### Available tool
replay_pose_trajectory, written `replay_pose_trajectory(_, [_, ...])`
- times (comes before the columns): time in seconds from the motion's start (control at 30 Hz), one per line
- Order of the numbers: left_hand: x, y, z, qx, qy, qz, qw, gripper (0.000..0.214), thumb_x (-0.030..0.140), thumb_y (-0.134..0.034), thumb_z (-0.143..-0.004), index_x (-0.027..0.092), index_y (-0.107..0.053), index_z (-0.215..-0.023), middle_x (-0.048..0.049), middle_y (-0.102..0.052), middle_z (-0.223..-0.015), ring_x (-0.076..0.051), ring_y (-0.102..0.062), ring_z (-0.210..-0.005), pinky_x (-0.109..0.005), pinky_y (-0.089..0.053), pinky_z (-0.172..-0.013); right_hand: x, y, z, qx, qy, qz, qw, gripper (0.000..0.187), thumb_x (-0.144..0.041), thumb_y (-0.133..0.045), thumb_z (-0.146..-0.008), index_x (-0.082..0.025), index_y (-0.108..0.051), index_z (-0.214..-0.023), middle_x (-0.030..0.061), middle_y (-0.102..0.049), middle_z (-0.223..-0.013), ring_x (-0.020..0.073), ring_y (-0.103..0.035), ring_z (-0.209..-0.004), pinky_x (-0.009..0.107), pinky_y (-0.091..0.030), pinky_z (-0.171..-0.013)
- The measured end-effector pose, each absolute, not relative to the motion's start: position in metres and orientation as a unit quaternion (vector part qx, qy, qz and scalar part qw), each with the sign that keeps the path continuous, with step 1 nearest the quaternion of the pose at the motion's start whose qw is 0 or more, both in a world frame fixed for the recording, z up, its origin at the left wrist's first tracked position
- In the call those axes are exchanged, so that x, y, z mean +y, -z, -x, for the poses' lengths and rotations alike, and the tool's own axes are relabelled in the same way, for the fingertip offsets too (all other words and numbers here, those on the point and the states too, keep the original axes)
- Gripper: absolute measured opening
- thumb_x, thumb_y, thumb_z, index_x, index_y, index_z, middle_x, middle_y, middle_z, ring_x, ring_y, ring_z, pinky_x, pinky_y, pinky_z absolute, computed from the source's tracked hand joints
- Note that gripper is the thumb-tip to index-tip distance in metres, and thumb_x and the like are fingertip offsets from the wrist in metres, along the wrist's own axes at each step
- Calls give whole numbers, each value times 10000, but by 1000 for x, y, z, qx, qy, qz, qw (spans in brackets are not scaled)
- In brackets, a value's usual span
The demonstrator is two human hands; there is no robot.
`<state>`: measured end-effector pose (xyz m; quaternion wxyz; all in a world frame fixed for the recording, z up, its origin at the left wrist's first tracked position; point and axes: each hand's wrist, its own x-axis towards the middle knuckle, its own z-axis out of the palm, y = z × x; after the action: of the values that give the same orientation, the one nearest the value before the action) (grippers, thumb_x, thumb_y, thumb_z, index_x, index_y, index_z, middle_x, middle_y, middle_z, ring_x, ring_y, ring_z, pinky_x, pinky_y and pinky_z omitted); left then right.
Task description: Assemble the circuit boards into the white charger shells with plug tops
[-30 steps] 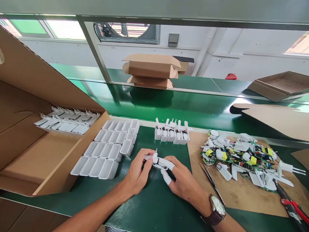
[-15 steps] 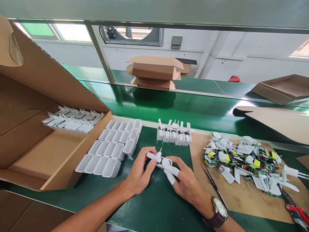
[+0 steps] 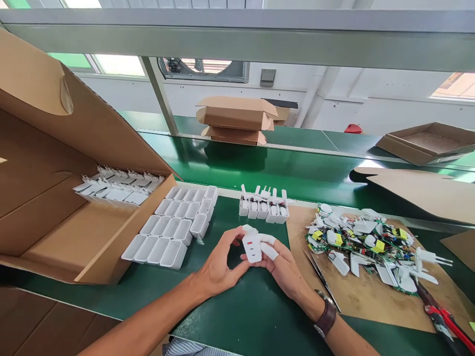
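A white charger [image 3: 253,251] with a red slot and dark slots on its face is held up between both hands, over the green bench. My left hand [image 3: 223,262] curls around its left side, fingers at the upper edge and thumb by the lower edge. My right hand [image 3: 284,267] grips its right side; two of its fingers wear white finger covers. To the left stand rows of open white cases [image 3: 173,253]. Beyond the hands, several cases with parts inside [image 3: 262,211] stand in a row, white pieces sticking up from them.
A large open cardboard box [image 3: 107,247] on the left holds white pronged parts [image 3: 124,190]. Circuit boards with white parts [image 3: 356,237] lie heaped on a brown board [image 3: 356,309] at right, beside tweezers [image 3: 322,279] and red-handled pliers [image 3: 441,316]. Behind runs a green conveyor [image 3: 304,160].
The charger has been turned over: its open side with inner parts showed before, and its slotted face shows now. My right wrist has rotated, and the view has tilted up slightly.
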<state>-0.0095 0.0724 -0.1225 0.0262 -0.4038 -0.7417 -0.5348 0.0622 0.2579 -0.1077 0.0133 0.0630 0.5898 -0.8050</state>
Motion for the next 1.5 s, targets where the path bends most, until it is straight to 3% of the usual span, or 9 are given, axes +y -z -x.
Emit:
replay_pose_trajectory(0.1, [73, 118, 7, -738, 517, 429, 62, 658, 228, -674, -920, 283, -367, -1499, -126, -630, -1323, -255, -678, -1065, -445, -594, -917, 254, 103, -64, 539, 838, -67, 49, 460, -579, -686, -893, -225, -671, -1186, 114, -757, -1134, 314, -766, -998, 555, -605, -925])
replay_pose_trajectory(0.37, [74, 116, 9, -706, 526, 465, 94, 777, 133, -637, -897, 282, -284, -1572, -150, -607, -1397, -262, -643, -1176, -410, -585, -918, 251, 105, -64, 549, 832, -61, 47, 410, -540, -689, -894, -236, -689, -1169, 114, -734, -1222, 305, -752, -1033, 535, -601, -938])
replay_pose_trajectory(0.7, [72, 116, 10, -711, 530, 458, 63, 789, 112, -638, -887, 283, -291, -1574, -142, -595, -1425, -266, -637, -1189, -416, -575, -945, 251, 107, -63, 518, 849, -85, 51, 407, -508, -769, -849, -239, -689, -1143, 85, -757, -1166, 292, -752, -1015, 546, -572, -993])
replay_pose_trajectory(1.1, [73, 118, 11, -696, 541, 469, 58, 818, 62, -614, -871, 231, -276, -1597, -162, -574, -1443, -260, -614, -1202, -406, -589, -930, 251, 110, -63, 518, 847, -107, 61, 402, -516, -785, -841, -235, -695, -1113, 63, -770, -1122, 283, -742, -1038, 489, -572, -981])
replay_pose_trajectory(1.5, [73, 114, 10, -709, 526, 466, 62, 792, 77, -603, -880, 240, -285, -1587, -162, -587, -1433, -272, -634, -1200, -415, -591, -926, 251, 111, -64, 531, 840, -96, 50, 461, -569, -773, -840, -247, -695, -1161, 62, -771, -1099, 285, -739, -1035, 504, -581, -987])
